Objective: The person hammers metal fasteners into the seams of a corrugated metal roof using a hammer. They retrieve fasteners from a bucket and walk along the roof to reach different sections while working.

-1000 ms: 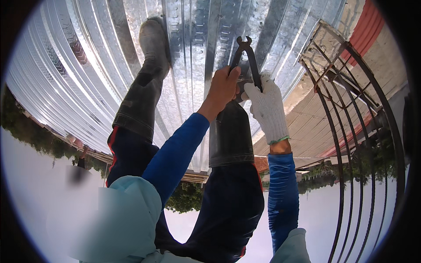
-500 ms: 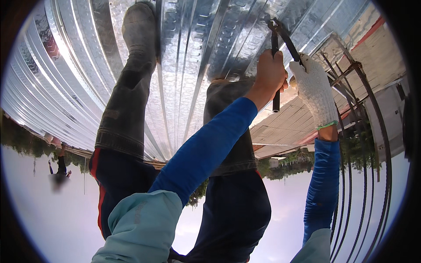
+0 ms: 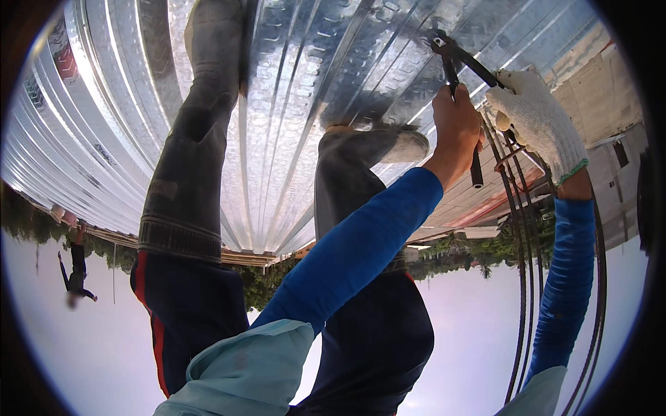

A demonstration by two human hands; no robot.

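Observation:
A black two-handled cutter (image 3: 478, 69), perhaps a bolt cutter, has its small jaws close to the ribbed shiny metal sheet (image 3: 305, 90). Around one of its handles my bare left hand (image 3: 456, 128) is wrapped, with the handle's tubular end sticking out below. My right hand (image 3: 544, 121), in a white knitted glove with a green cuff edge, grips the other handle, its fingers curled. The handles spread apart in a V from the jaws. Whether anything sits between the jaws I cannot tell.
My dark boots (image 3: 208, 76) stand on the ribbed sheet. Several long rusty rods (image 3: 519, 243) run past my right forearm. Beyond the sheet's right edge lie pale roof-like panels (image 3: 593, 111). Another person (image 3: 78, 267) is far off at left, near trees (image 3: 458, 255).
Both hands have shifted right, the right one farther, and the handles are spread wider. The jaws have hardly moved. More of my right boot shows, and the view has shifted slightly.

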